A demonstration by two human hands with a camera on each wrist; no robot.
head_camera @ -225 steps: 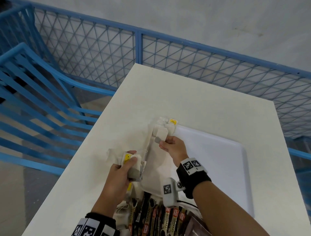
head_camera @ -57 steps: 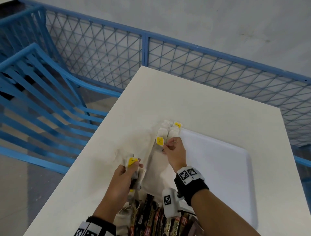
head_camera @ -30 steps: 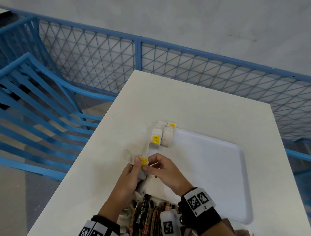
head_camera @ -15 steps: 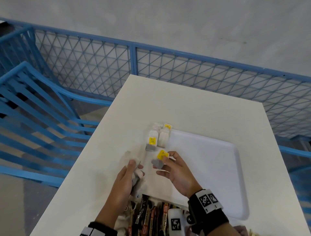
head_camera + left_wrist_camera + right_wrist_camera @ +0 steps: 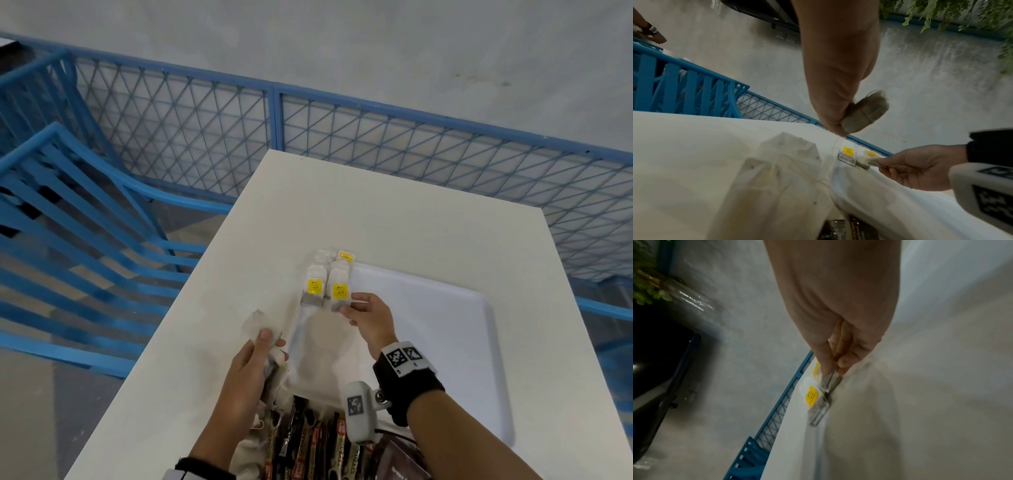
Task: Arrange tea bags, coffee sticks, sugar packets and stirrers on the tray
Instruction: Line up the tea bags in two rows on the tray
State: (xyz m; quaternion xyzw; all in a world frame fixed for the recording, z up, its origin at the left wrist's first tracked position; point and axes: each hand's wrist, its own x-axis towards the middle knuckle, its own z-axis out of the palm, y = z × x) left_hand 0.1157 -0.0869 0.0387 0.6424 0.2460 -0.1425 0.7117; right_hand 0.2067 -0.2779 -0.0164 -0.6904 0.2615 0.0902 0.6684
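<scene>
A white tray (image 5: 445,325) lies on the white table. At its far left corner, several tea bags (image 5: 313,287) with yellow tags lie in two short rows. My right hand (image 5: 346,308) pinches the near end of the nearest tea bag (image 5: 339,294) in the right row, which lies beside its neighbour (image 5: 813,397). The right wrist view shows thumb and fingers (image 5: 842,363) closed on that bag (image 5: 829,382). My left hand (image 5: 270,337) hovers at the tray's left edge and grips a bunch of tea bags (image 5: 865,113), one of them sticking out forward (image 5: 257,322).
Dark coffee sticks (image 5: 308,442) lie in a pile at the table's near edge, between my forearms, with a dark packet (image 5: 400,462) beside them. A blue mesh fence (image 5: 274,137) runs behind and left of the table.
My right hand took a yellow-tagged tea bag from the bunch in my left hand and carried it forward to the rows at the tray's far left corner. The left hand stayed put.
</scene>
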